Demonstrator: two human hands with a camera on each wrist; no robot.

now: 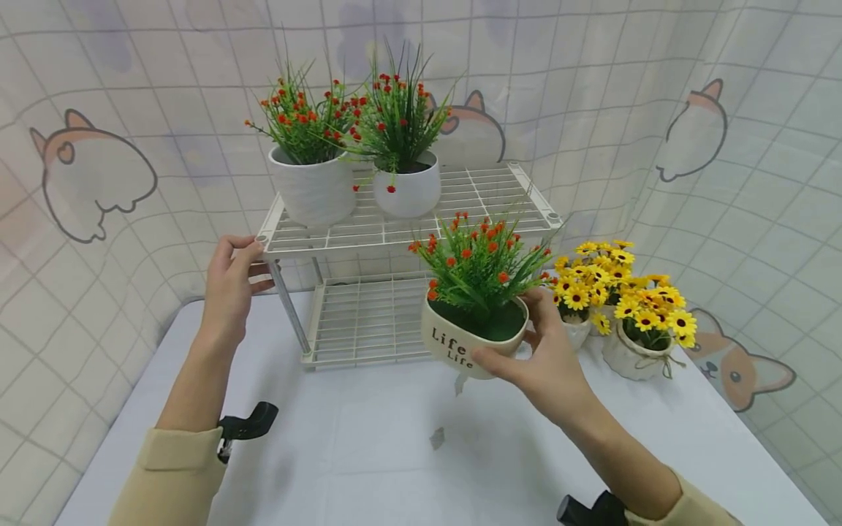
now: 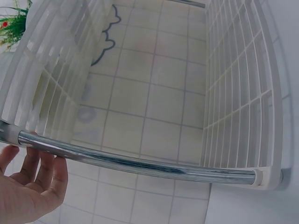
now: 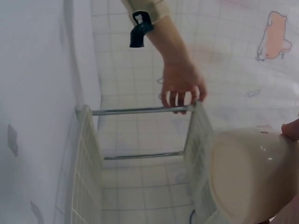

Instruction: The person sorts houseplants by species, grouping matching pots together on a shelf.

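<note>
My right hand (image 1: 549, 365) grips a cream flowerpot (image 1: 454, 340) marked "Life", thumb on its front and fingers at its right side. Orange-red flowers with green leaves (image 1: 483, 270) fill it. The pot is raised in front of the rack's right half, and its smooth underside faces the right wrist view. A two-tier white wire rack (image 1: 368, 237) stands on the table. At its upper front left corner, my left hand (image 1: 230, 281) holds the rack, fingers curled at the top of the metal post (image 2: 117, 161).
On the upper shelf stand two white pots, a ribbed one (image 1: 312, 190) at the left and a smaller one (image 1: 408, 188), both with red flowers. Yellow flowers in small pots (image 1: 634, 354) sit right of the rack. A patterned curtain (image 1: 592, 88) hangs behind the white table (image 1: 368, 438).
</note>
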